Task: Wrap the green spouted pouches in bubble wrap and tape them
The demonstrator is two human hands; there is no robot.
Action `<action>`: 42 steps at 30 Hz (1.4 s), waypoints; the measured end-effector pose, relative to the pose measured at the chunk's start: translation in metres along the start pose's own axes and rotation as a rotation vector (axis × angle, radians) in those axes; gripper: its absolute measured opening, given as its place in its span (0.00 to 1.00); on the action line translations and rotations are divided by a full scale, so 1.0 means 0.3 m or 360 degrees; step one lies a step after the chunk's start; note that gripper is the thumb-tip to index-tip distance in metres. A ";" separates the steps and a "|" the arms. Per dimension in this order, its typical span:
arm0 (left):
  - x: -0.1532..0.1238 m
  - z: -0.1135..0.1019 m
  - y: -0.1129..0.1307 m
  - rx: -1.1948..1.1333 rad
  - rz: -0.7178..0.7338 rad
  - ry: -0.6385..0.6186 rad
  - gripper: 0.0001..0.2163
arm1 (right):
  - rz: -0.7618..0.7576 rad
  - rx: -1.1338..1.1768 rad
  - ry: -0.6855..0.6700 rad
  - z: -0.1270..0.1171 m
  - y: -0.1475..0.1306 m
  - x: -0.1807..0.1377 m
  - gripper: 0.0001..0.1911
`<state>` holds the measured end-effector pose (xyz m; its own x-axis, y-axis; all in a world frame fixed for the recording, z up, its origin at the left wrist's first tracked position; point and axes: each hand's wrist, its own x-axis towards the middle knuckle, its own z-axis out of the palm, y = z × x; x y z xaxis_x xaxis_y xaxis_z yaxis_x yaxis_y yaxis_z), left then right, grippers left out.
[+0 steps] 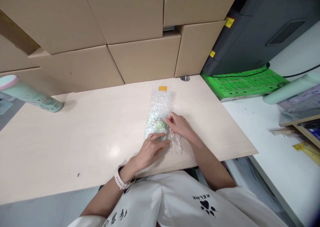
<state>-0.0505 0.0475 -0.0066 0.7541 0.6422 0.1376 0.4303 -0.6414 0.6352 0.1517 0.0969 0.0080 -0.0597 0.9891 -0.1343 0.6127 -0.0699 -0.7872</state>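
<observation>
A long clear bubble-wrap parcel point(160, 103) lies on the pale wooden table in front of me, with something pale green inside that I cannot make out. Orange tape point(163, 88) sits at its far end, and a bit of orange shows beside my left fingers. My left hand point(151, 149) rests over the near end, its fingers stretched out and thumb apart. On the parcel's right edge, my right hand point(178, 124) has its fingers curled and pinched on the bubble wrap. A loose crumpled flap of wrap point(176, 143) spreads out below my right hand.
Cardboard boxes point(145, 60) are stacked along the table's back edge. A mint-green tumbler point(35, 93) with a pink rim stands at the left. To the right are a green plastic crate point(245, 83), a dark grey machine casing point(257, 30) and a white side table point(265, 127).
</observation>
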 end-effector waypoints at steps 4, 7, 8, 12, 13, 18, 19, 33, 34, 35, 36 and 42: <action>0.009 -0.069 0.031 -0.0236 0.0020 -0.0217 0.16 | 0.0048 -0.0009 -0.0007 -0.002 -0.004 0.001 0.14; 0.029 -0.158 0.009 -0.0732 -0.0060 -0.0283 0.14 | 0.0079 -0.0013 -0.0027 -0.006 -0.011 -0.002 0.13; 0.040 -0.182 -0.018 -0.0844 -0.0213 -0.0035 0.14 | 0.0087 -0.0017 -0.0030 -0.007 -0.014 -0.003 0.12; 0.103 -0.203 -0.179 -0.0899 -0.0985 0.0734 0.25 | 0.0102 -0.0035 -0.0011 -0.005 -0.016 -0.004 0.09; 0.121 -0.194 -0.212 -0.0959 -0.1051 0.0677 0.28 | 0.0097 -0.0035 -0.0004 -0.003 -0.012 -0.003 0.09; 0.191 -0.146 -0.222 -0.1474 -0.0998 0.0381 0.14 | 0.0001 0.0074 0.0002 0.012 0.013 0.003 0.07; 0.196 -0.141 -0.205 -0.1557 -0.0964 0.0356 0.11 | -0.0034 0.0112 -0.0007 0.014 0.016 0.004 0.08; 0.155 -0.191 -0.075 -0.1807 -0.0759 0.0732 0.21 | -0.0094 0.1286 -0.0601 -0.008 -0.025 -0.020 0.24; 0.153 -0.194 -0.068 -0.1722 -0.0753 0.0777 0.22 | -0.0093 0.1347 -0.0685 -0.002 -0.035 -0.029 0.22; 0.148 -0.200 -0.062 -0.1591 -0.0735 0.0871 0.24 | -0.0082 0.1386 -0.0696 0.003 -0.044 -0.036 0.20; 0.141 -0.211 -0.057 -0.1406 -0.0690 0.1018 0.25 | -0.0071 0.1409 -0.0662 0.008 -0.050 -0.041 0.19; 0.068 -0.340 -0.003 -0.0066 -0.0034 0.1307 0.27 | -0.0101 0.1220 -0.0744 -0.012 -0.052 -0.058 0.18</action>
<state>-0.0860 0.1041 0.0732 0.1357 0.7670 0.6271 0.4098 -0.6197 0.6693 0.1459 0.0813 0.0247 -0.4926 0.8522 -0.1764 -0.0865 -0.2496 -0.9645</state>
